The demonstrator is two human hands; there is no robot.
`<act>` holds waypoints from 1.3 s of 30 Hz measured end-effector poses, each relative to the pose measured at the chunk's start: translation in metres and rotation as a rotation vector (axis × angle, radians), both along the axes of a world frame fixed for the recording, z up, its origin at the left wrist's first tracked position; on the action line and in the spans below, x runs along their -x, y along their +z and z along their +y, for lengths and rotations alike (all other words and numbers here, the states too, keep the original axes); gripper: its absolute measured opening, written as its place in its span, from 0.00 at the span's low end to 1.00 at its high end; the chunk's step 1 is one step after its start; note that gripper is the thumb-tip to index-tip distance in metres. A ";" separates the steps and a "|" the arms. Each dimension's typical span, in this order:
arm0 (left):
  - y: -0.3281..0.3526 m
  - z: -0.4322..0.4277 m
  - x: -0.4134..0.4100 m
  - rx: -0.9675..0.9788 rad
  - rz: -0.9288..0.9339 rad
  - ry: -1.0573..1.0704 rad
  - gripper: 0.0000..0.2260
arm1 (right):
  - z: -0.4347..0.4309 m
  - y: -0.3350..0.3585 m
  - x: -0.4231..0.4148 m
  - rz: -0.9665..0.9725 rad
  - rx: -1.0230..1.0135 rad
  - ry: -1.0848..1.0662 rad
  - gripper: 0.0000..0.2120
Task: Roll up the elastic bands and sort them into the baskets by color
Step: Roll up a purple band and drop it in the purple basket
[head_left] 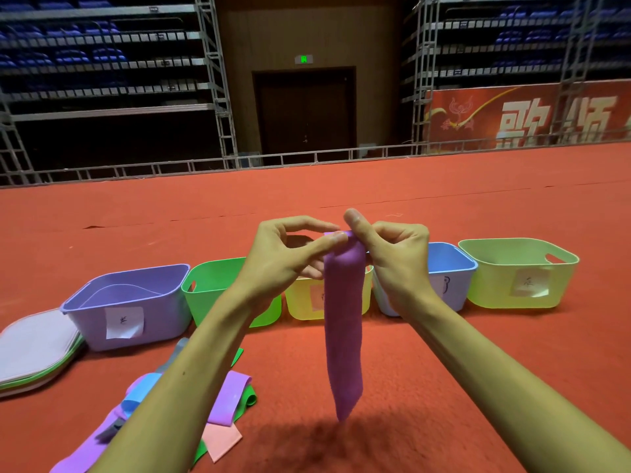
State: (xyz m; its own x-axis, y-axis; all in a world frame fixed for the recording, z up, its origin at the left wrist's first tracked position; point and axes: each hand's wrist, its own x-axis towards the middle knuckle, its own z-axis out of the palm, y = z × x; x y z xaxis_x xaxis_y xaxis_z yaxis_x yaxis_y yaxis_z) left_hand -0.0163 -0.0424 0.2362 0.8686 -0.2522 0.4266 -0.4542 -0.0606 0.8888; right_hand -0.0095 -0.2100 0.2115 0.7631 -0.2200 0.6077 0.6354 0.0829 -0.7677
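Your two hands meet at one purple band (343, 336). Your left hand (286, 254) pinches its top end between thumb and forefinger. Your right hand (396, 257) curls its fingers on the same end, thumb raised. The band hangs straight down below both hands, with its lower tip free above the red floor (444, 370).

There are five baskets in one row beyond your hands:
- purple basket (164, 322) to the far left
- green basket (205, 302)
- yellow basket (300, 305) directly behind the band
- blue basket (450, 268)
- pale green basket (495, 288) to the far right

Neighbouring rims nearly touch.

One pile of loose bands (225, 394) lies under your left forearm; they overlap too much to count. One stack of lids (34, 346) sits left of the purple basket. Open floor lies below your right hand.
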 end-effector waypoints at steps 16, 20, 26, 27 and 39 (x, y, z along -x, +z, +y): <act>0.000 0.003 0.000 0.062 0.027 -0.041 0.13 | -0.015 0.007 0.005 -0.020 0.190 0.236 0.11; 0.002 0.003 0.002 0.114 0.099 -0.074 0.11 | -0.016 0.008 0.004 -0.025 0.208 0.222 0.09; 0.004 0.002 0.004 0.152 0.127 -0.072 0.11 | -0.018 0.006 0.002 -0.068 0.193 0.233 0.07; 0.004 0.001 0.005 0.156 0.129 -0.070 0.10 | -0.018 0.005 0.002 -0.071 0.183 0.238 0.07; 0.001 -0.001 0.004 0.242 0.207 -0.091 0.12 | -0.012 0.003 0.002 -0.051 0.081 0.251 0.05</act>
State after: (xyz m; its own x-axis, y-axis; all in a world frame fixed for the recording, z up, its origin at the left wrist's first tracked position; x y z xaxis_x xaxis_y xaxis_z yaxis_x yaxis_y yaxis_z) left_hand -0.0201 -0.0432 0.2372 0.9217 -0.2453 0.3005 -0.2563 0.1963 0.9465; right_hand -0.0113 -0.2218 0.2143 0.7555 0.0232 0.6548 0.6407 0.1828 -0.7457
